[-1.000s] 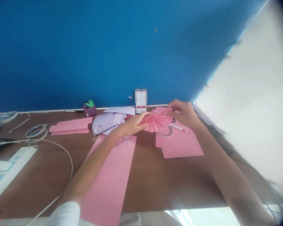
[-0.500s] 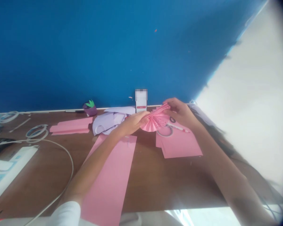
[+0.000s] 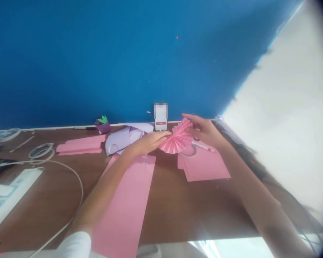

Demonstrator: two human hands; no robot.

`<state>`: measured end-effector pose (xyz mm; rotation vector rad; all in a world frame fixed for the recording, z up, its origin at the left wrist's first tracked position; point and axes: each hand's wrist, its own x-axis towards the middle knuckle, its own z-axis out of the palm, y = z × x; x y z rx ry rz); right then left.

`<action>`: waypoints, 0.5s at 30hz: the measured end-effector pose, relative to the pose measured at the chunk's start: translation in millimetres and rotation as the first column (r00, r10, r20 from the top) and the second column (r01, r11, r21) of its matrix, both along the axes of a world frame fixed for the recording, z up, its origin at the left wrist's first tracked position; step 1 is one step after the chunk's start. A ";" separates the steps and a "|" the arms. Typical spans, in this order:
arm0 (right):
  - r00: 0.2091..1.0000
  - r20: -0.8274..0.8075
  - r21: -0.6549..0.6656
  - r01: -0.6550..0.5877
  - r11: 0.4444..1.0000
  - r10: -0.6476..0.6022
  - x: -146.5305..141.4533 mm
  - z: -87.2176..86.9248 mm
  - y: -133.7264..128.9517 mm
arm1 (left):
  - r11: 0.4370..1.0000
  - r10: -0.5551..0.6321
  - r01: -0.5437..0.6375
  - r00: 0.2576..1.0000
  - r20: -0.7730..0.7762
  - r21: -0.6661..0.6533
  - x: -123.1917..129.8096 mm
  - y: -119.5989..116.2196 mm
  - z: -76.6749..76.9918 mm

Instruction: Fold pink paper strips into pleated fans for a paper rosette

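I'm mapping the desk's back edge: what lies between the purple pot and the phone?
Crumpled lilac paper lies between the purple pot and the phone, as the head view shows.

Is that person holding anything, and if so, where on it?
Yes, a pink paper fan: the left hand has its left side, the right hand its upper right edge.

1 plain white sleeve [image 3: 75,244], bare left forearm [image 3: 104,193], bare right forearm [image 3: 250,182], bare left hand [image 3: 150,142], bare right hand [image 3: 205,131]
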<state>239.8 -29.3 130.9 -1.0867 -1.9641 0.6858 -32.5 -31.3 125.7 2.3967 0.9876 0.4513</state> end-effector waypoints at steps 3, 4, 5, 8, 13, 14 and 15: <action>0.998 -0.060 -0.005 -0.023 1.000 0.023 -1.3 -1.3 -0.9 | 0.999 -0.046 0.046 0.999 -0.018 0.008 2.1 -1.2 -0.3; 0.995 -0.098 -0.008 -0.033 0.999 0.032 -2.0 -1.9 -1.1 | 0.999 -0.053 0.053 0.998 -0.021 0.010 2.9 -1.4 -0.6; 0.990 -0.134 -0.011 -0.042 0.999 0.040 -2.8 -2.3 -1.3 | 0.998 -0.054 0.054 0.998 -0.020 0.014 3.5 -1.5 -0.9; 0.987 -0.157 -0.007 -0.044 0.999 0.042 -3.9 -1.5 -1.8 | 0.999 -0.035 0.035 0.999 0.007 0.040 4.3 -0.8 -1.8; 0.999 -0.019 0.009 -0.032 0.999 0.032 -2.2 5.8 -4.4 | 0.994 0.015 -0.021 0.998 0.057 0.112 3.8 0.0 -2.3; 0.999 -0.002 0.010 -0.039 0.999 0.039 -2.2 7.1 -5.2 | 0.992 0.014 -0.022 0.998 0.062 0.125 3.8 0.0 -2.8; 0.999 0.009 0.012 -0.047 0.999 0.047 -2.4 7.9 -5.8 | 0.990 0.012 -0.021 0.998 0.067 0.138 4.0 0.2 -3.6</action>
